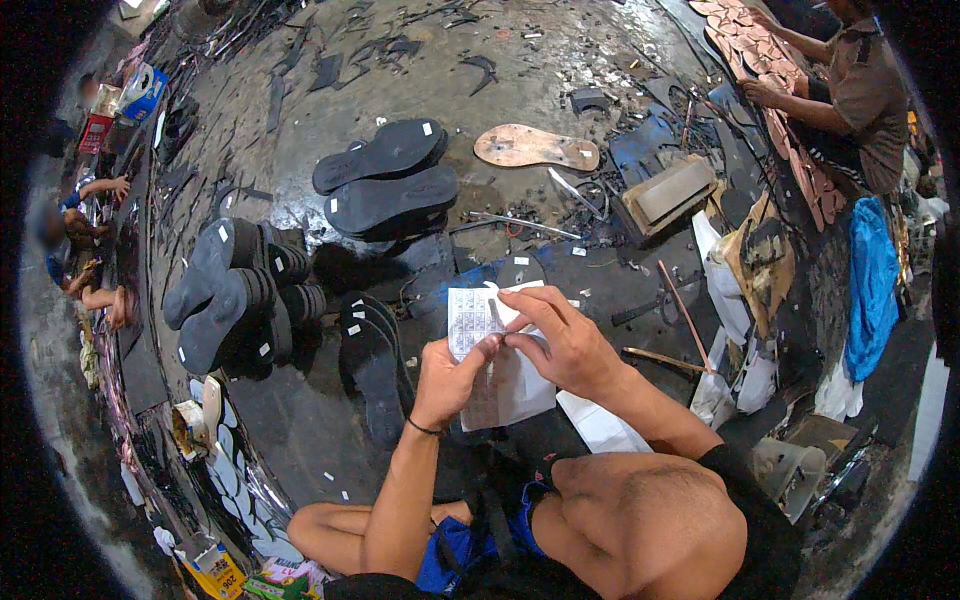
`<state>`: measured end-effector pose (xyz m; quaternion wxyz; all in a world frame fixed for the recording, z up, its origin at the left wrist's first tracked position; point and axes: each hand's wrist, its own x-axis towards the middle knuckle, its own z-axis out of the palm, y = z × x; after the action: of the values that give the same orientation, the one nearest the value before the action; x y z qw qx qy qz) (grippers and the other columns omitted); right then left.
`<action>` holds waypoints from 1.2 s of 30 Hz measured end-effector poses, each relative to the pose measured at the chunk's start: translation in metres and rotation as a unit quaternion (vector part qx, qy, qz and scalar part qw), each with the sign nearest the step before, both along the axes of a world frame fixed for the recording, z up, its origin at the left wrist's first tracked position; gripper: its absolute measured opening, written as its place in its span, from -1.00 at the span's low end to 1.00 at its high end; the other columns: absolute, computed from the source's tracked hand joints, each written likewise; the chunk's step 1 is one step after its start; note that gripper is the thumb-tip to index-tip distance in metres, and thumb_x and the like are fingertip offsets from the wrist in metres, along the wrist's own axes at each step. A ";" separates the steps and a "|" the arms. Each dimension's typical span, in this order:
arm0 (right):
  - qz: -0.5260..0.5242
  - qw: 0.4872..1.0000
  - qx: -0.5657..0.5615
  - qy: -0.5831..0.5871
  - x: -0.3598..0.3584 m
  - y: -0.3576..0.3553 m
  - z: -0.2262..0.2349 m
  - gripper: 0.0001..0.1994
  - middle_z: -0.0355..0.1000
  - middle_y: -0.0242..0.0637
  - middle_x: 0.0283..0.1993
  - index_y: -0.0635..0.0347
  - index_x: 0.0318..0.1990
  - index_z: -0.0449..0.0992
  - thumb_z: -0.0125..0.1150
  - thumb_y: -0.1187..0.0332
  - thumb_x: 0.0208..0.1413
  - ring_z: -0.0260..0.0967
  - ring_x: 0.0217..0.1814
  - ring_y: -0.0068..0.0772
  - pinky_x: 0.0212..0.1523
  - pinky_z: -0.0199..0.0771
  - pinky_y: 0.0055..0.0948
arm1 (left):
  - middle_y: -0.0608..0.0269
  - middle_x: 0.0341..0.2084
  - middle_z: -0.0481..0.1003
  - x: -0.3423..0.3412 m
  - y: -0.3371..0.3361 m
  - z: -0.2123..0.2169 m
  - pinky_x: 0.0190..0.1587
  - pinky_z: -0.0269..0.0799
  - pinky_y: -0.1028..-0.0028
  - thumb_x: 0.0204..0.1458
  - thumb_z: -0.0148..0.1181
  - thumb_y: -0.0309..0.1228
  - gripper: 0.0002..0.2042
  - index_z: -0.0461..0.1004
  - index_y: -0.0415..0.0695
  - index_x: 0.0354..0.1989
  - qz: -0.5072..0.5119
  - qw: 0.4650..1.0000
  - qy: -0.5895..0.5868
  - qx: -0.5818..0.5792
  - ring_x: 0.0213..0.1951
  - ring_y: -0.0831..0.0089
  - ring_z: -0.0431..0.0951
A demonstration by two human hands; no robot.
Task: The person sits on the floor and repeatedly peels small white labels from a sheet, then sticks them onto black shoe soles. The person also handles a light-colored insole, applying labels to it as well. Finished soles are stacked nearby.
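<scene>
At the far left, a person, partly cut off by the dark rim, reaches out a bare hand (120, 188). Just above stand a blue carton (146, 92) and a red box (96, 134). Further in, thick black shoe soles (215, 290) lean together in a cluster, small white labels stuck on several of them. To the right and farther from the wearer, two more black soles (390, 203) lie side by side, each also bearing a white label. Nearer, thin dark insoles (378, 370) overlap one another on the floor, left of the wearer's forearm, which has a black band (424, 427) at the wrist.

The left hand (450, 378) grips the left edge of a white label sheet (475, 318), its thumb laid across the front. The sheet, printed with a grid, is held up off the floor in front of the wearer's knees. The right hand (560, 335) is closed in a pinch on the sheet's upper right part, where a piece of white paper curls up by the fingertips; exactly what they pinch is hard to tell.

Beyond lies a tan insole (537, 147). Right of it are a beige block (670, 195), a blue plastic bag (871, 290) and, above, a seated co-worker (868, 100) touching pinkish sole-shaped pieces (745, 50).
</scene>
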<state>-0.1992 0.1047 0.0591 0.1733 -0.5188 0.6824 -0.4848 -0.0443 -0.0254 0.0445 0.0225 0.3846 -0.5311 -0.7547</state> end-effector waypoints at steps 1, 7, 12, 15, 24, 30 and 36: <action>0.002 1.000 0.002 -0.006 0.000 0.000 0.001 -0.43 0.38 -0.08 0.09 0.24 0.25 0.35 0.34 0.56 0.05 0.52 -0.14 -0.19 -0.02 0.56 -0.26 | 0.38 -0.29 0.64 0.000 0.001 -0.001 -0.24 0.46 0.56 0.23 0.28 -0.40 -0.83 0.65 -0.25 -0.13 0.016 1.000 0.009 0.009 -0.29 0.67 0.54; 0.004 0.996 0.040 -0.079 0.003 0.002 0.014 -0.43 0.30 -0.08 0.10 0.22 0.27 0.35 0.28 0.65 0.06 0.50 -0.17 -0.24 -0.08 0.58 -0.33 | 0.36 -0.28 0.65 0.000 0.006 -0.006 -0.24 0.47 0.54 0.24 0.29 -0.40 -0.83 0.65 -0.24 -0.13 0.066 0.997 0.019 0.018 -0.28 0.68 0.55; 0.027 0.999 -0.021 0.032 0.003 -0.001 0.001 -0.37 0.08 -0.03 0.28 0.14 0.35 0.30 0.25 0.65 0.08 0.40 0.19 -0.09 0.19 0.57 -0.31 | 0.42 -0.42 0.61 -0.006 0.004 0.011 -0.38 0.37 0.57 0.26 0.28 -0.35 -0.81 0.66 -0.24 -0.18 -0.023 0.999 -0.025 -0.027 -0.41 0.73 0.47; 0.048 0.996 -0.037 0.067 -0.001 -0.001 -0.003 -0.39 0.07 -0.03 0.32 0.12 0.35 0.30 0.21 0.64 0.11 0.39 0.24 -0.06 0.19 0.58 -0.27 | 0.51 -0.55 0.51 -0.001 0.005 0.004 -0.48 0.22 0.57 0.27 0.26 -0.31 -0.77 0.67 -0.25 -0.26 -0.042 0.998 -0.012 -0.042 -0.51 0.75 0.34; -0.016 0.998 0.031 0.058 -0.001 0.009 -0.018 -0.45 0.07 0.00 0.36 0.14 0.34 0.31 0.17 0.62 0.16 0.43 0.17 -0.05 0.08 0.64 -0.29 | 0.53 -0.58 0.48 -0.027 0.027 -0.020 -0.49 0.24 0.52 0.28 0.23 -0.30 -0.75 0.67 -0.25 -0.30 0.034 0.998 -0.014 -0.041 -0.51 0.71 0.34; -0.190 0.960 0.020 -0.206 0.000 0.004 -0.027 -0.39 0.27 0.03 0.22 0.26 0.27 0.27 0.32 0.66 0.04 0.51 0.02 -0.30 0.04 0.60 -0.40 | 0.38 -0.40 0.58 -0.020 0.076 -0.084 -0.31 0.40 0.43 0.23 0.27 -0.21 -0.71 0.62 -0.24 -0.15 -0.032 0.995 -0.031 0.095 -0.40 0.57 0.47; -0.239 0.857 0.073 -0.452 0.030 -0.033 -0.115 -0.45 0.27 -0.09 0.18 0.29 0.16 0.31 0.46 0.57 0.03 0.46 0.12 -0.31 0.03 0.66 -0.40 | -0.01 0.10 0.48 0.021 0.051 -0.055 0.30 0.24 0.15 -0.06 0.46 -0.28 -0.37 0.40 -0.22 0.21 -0.007 0.898 -0.038 -0.438 0.21 -0.01 0.36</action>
<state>-0.1695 0.0713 -0.0561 0.3783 -0.0497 0.6655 -0.6415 -0.0237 0.0261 -0.0109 0.1633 0.3605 -0.8109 -0.4310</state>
